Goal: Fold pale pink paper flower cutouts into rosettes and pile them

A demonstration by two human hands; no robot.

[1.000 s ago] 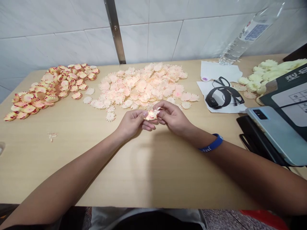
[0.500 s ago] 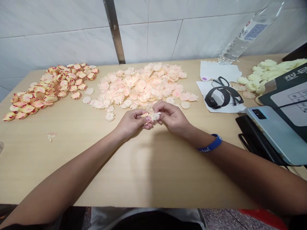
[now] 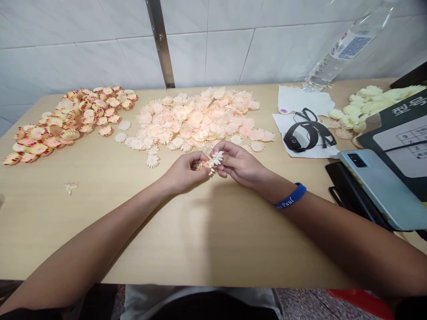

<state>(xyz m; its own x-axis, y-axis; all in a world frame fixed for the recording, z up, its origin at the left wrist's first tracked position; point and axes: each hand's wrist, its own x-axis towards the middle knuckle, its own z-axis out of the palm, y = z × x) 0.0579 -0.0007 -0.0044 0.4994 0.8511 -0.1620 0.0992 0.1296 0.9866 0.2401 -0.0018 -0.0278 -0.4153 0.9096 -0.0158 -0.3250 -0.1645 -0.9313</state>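
Note:
Over the middle of the table my left hand (image 3: 187,171) is closed on a small stack of artificial flower petal layers (image 3: 205,166), cream with red tips. My right hand (image 3: 240,163) pinches a pale artificial flower petal layer (image 3: 218,158) with finger and thumb, right against that stack. Whether the two pieces are still joined I cannot tell, since fingers cover part of them. Just beyond my hands lies a wide heap of pale pink petal layers (image 3: 196,118). A second heap, of red-tipped petal stacks (image 3: 63,120), spreads at the left.
A few loose scraps (image 3: 70,187) lie at the left. On the right are a smartwatch (image 3: 302,137) and glasses on white paper (image 3: 290,98), a leaning water bottle (image 3: 347,46), pale yellow petal layers (image 3: 363,104), a light-blue phone (image 3: 383,189) and a dark green box (image 3: 400,129).
The red-tipped stack has tilted between my hands. The pale petal layer in my right fingers now stands up with its petals spread, more visible than before. The heaps look the same.

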